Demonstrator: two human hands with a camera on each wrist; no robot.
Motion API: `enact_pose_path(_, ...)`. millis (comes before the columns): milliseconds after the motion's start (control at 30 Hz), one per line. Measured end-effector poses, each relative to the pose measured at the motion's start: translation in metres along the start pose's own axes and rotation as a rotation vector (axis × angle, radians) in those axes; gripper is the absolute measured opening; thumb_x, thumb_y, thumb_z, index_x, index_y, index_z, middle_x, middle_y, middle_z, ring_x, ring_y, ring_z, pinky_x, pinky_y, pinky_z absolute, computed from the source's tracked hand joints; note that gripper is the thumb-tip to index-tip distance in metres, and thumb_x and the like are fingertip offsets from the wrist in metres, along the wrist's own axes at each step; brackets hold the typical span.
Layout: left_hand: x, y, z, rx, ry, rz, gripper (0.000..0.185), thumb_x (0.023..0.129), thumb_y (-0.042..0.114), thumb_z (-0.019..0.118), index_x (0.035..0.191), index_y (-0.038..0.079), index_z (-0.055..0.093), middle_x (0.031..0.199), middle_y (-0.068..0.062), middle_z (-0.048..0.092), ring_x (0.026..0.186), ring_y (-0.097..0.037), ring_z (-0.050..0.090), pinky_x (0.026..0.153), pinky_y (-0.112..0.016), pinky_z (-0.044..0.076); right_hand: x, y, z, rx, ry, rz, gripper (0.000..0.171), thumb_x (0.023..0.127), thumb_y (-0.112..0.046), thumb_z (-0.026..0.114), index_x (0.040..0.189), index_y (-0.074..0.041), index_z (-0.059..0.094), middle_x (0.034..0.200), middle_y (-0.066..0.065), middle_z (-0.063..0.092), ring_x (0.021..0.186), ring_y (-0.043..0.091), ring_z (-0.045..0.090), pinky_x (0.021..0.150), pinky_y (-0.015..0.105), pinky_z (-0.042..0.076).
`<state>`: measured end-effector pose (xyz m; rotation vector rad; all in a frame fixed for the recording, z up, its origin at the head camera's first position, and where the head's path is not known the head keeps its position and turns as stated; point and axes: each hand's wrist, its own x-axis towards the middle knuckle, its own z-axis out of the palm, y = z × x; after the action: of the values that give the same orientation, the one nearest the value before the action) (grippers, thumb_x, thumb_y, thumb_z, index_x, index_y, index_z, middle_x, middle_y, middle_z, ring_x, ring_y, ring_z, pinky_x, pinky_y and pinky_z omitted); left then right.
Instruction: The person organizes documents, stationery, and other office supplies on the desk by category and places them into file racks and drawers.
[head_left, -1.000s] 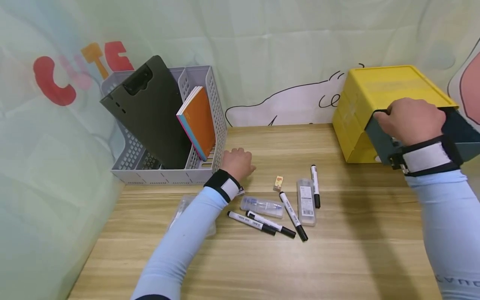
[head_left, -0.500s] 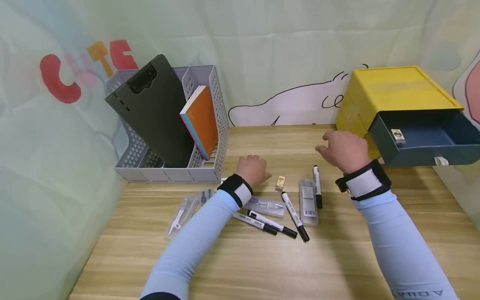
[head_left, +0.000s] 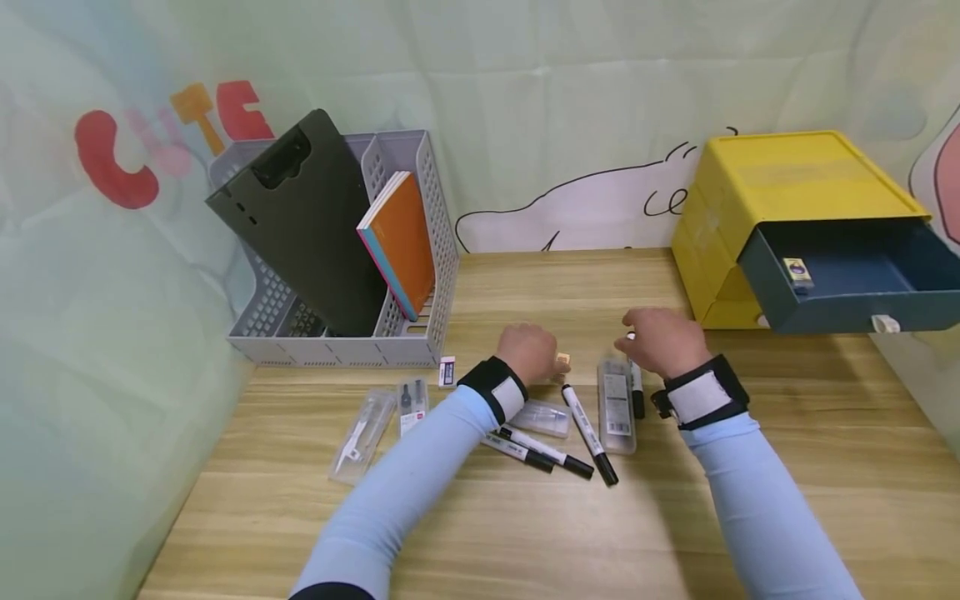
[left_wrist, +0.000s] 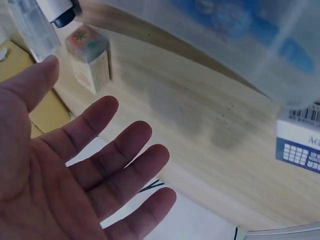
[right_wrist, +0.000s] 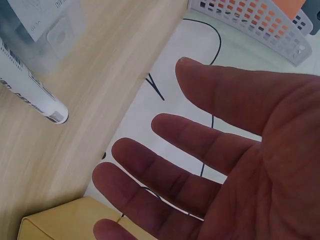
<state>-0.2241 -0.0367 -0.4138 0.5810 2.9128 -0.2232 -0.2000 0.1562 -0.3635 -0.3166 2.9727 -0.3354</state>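
My left hand [head_left: 531, 350] hovers open, palm down, just left of a small orange-topped eraser [head_left: 562, 360], which the left wrist view shows off the fingertips [left_wrist: 90, 57]. My right hand [head_left: 658, 339] is open too, above the top end of a black-and-white marker [head_left: 635, 395] and a clear plastic case [head_left: 617, 406]. In the right wrist view its fingers [right_wrist: 200, 145] are spread, with the marker [right_wrist: 31, 91] on the table below. Neither hand holds anything. More markers [head_left: 589, 432] [head_left: 542, 447] and another clear case [head_left: 542, 417] lie between my forearms.
A yellow drawer box [head_left: 780, 192] stands at the back right, its dark blue drawer [head_left: 847, 283] pulled out with a small eraser [head_left: 797, 269] inside. A grey file organizer [head_left: 337, 337] at the back left holds a clipboard [head_left: 307, 225] and orange notebook [head_left: 401, 242]. A white eraser [head_left: 447, 371] and clear packs [head_left: 367, 427] lie in front.
My right hand let go of the drawer front and came left and down to the markers. My left hand slid right toward the small eraser. The drawer stands open.
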Motion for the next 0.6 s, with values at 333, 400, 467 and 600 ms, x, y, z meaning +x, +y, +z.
enact_pose_path(333,0.003,0.004,0.007,0.038,0.021,0.043,0.043,0.089,0.051,0.067,0.064,0.018,0.055,0.070,0.003,0.061,0.064,-0.013,0.058,0.059,-0.034,0.050,0.003,0.000,0.010,-0.002,-0.025,-0.036,0.043,0.095,-0.024,0.065,0.125,0.006,0.062,0.115,0.026,0.067,0.101,0.041,0.065,0.083,0.054,0.051)
enact_pose_path(400,0.003,0.003,0.008,0.037,0.025,0.052,0.035,0.088,0.043,0.069,0.067,0.017,0.059,0.074,0.002,0.065,0.067,-0.015,0.060,0.060,-0.036,0.051,0.003,0.000,0.011,-0.003,-0.028,-0.034,0.043,0.095,-0.025,0.066,0.124,0.006,0.063,0.114,0.025,0.067,0.100,0.039,0.066,0.081,0.053,0.052)
enact_pose_path(467,0.003,0.002,0.007,0.033,0.028,0.059,0.028,0.087,0.034,0.070,0.068,0.016,0.062,0.076,0.001,0.066,0.068,-0.016,0.062,0.062,-0.037,0.051,0.002,-0.001,0.013,-0.013,-0.024,-0.037,0.042,0.095,-0.025,0.066,0.124,0.005,0.063,0.113,0.025,0.068,0.098,0.039,0.066,0.079,0.052,0.053)
enact_pose_path(600,0.002,0.000,0.006,0.025,0.032,0.066,0.026,0.085,0.026,0.071,0.065,0.017,0.059,0.075,0.002,0.066,0.070,-0.016,0.064,0.062,-0.037,0.052,0.002,-0.002,0.016,-0.031,-0.023,-0.035,0.042,0.095,-0.026,0.066,0.124,0.005,0.064,0.116,0.025,0.067,0.100,0.039,0.066,0.077,0.051,0.053)
